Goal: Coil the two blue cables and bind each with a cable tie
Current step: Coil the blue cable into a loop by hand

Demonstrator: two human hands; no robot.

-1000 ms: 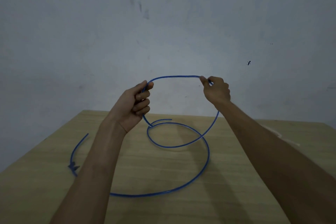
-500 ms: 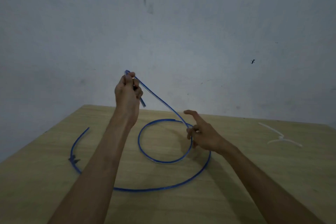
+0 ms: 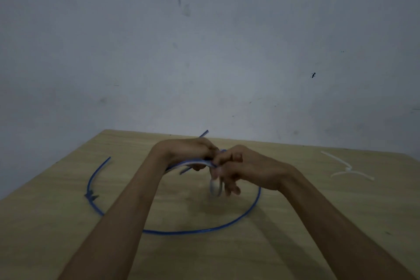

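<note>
The blue cable (image 3: 200, 231) is thin, and its big loop lies on the table (image 3: 295, 234) below my fingers. My left hand (image 3: 188, 150) and right hand (image 3: 236, 166) both grip it, touching — half a second ago they were apart, the left raised. White cable ties (image 3: 347, 170) lie far right.

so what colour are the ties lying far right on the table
White cable ties, clearest in the head view.

- A bare, dim indoor room is shown; its kind cannot be told.
- A plain wooden table (image 3: 295, 223) is set against a scuffed, marked grey wall (image 3: 204, 52).
</note>
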